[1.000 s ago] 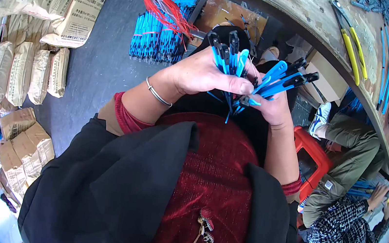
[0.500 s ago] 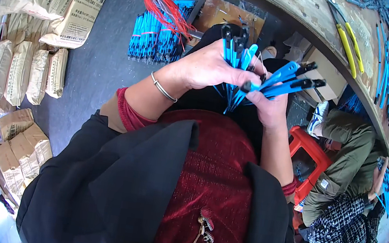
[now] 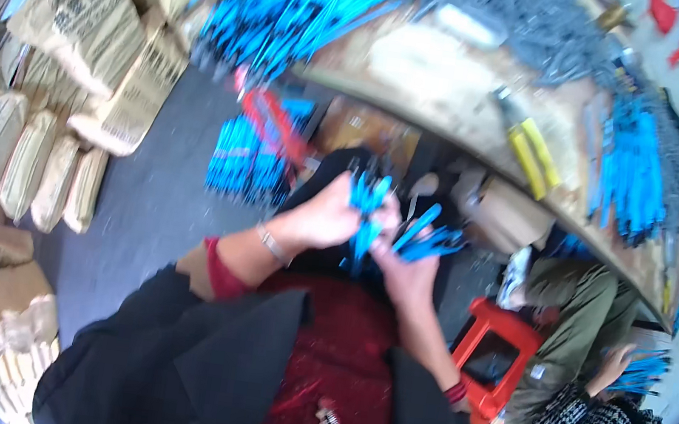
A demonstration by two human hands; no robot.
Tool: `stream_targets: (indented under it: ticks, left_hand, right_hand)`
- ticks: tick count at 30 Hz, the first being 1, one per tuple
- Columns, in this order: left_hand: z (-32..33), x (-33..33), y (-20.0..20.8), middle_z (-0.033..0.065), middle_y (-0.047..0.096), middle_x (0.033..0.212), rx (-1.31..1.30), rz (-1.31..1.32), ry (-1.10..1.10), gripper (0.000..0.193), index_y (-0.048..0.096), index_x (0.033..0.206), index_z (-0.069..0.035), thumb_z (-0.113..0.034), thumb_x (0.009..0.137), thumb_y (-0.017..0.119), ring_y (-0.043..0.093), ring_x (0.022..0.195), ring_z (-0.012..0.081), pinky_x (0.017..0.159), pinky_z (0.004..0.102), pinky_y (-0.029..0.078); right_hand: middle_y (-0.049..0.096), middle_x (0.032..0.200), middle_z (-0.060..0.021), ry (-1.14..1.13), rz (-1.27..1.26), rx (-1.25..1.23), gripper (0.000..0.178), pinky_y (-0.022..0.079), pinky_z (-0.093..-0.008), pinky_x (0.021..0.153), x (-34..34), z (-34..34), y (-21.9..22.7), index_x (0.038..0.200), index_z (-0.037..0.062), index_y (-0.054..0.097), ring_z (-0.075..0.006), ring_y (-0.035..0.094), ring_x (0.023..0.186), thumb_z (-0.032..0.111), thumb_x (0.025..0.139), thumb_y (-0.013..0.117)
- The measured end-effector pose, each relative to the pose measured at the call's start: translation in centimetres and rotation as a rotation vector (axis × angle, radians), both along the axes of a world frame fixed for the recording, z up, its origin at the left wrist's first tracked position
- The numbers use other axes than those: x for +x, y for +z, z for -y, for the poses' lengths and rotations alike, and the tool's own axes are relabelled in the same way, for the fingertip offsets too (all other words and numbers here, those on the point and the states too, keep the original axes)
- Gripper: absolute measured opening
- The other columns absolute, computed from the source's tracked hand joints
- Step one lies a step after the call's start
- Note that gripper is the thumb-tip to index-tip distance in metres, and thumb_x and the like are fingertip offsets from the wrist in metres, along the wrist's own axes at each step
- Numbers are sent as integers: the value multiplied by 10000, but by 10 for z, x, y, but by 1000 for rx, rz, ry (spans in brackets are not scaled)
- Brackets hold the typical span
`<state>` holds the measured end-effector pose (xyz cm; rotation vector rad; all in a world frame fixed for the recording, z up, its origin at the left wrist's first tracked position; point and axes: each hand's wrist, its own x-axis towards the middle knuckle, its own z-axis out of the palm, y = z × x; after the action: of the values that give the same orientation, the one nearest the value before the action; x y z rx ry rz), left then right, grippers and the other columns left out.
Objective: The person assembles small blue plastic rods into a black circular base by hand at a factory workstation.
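Over my lap, my left hand (image 3: 327,216) is closed round a bunch of thin blue strips with black ends (image 3: 370,195). My right hand (image 3: 408,276) grips a second bunch of blue strips (image 3: 431,243), which fans out to the right. The two hands are close together, and strips also show between them. Motion blur hides the fingertips and the exact shape of the strip ends.
A wooden workbench (image 3: 432,95) carries piled blue strips (image 3: 297,9), grey parts (image 3: 519,21) and yellow-handled pliers (image 3: 528,151). Bundled strips (image 3: 248,157) lie on the floor. Paper sacks (image 3: 74,14) stand left. At right are a red stool (image 3: 474,333) and a co-worker's hand (image 3: 612,368) holding strips.
The view has tilted up, showing more of the workbench and its piles. My hands still hold both bunches, which now appear lower and further left. The co-worker's hand shows more fully.
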<state>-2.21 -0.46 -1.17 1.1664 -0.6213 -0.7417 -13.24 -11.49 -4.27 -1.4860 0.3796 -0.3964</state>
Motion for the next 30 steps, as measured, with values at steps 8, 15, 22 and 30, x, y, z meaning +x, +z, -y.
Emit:
stream_targets:
  ticks: [8, 15, 22, 30]
  left_hand:
    - [21, -6, 29, 23, 602, 713, 192, 143, -58, 150, 607, 832, 13, -117, 783, 663, 561, 706, 84, 642, 255, 467]
    - [42, 100, 81, 68, 571, 1066, 298, 724, -615, 586, 463, 1214, -11, -239, 740, 721, 538, 904, 130, 782, 310, 455]
    - [160, 285, 159, 91, 634, 821, 483, 678, 478, 332, 568, 1032, 12, -191, 777, 630, 614, 759, 173, 695, 310, 499]
    - [270, 352, 97, 247, 611, 929, 1184, 1447, 580, 451, 470, 1184, -65, -160, 763, 599, 604, 895, 378, 765, 453, 478]
  right_hand:
    - [553, 780, -10, 97, 8, 66, 283, 444, -260, 678, 0, 30, 10, 823, 61, 511, -96, 539, 735, 97, 682, 753]
    - [616, 945, -123, 180, 117, 56, 282, 470, -296, 743, 8, 73, -14, 784, 64, 487, -151, 586, 861, 4, 670, 738]
    - [613, 1002, -188, 319, 230, 461, 294, 479, -357, 799, 27, 83, -12, 786, 50, 481, -211, 592, 956, -50, 665, 729]
    - [650, 944, -76, 217, 130, 332, 370, 485, -260, 796, 44, 88, -32, 1061, -18, 612, -130, 615, 840, 30, 712, 729]
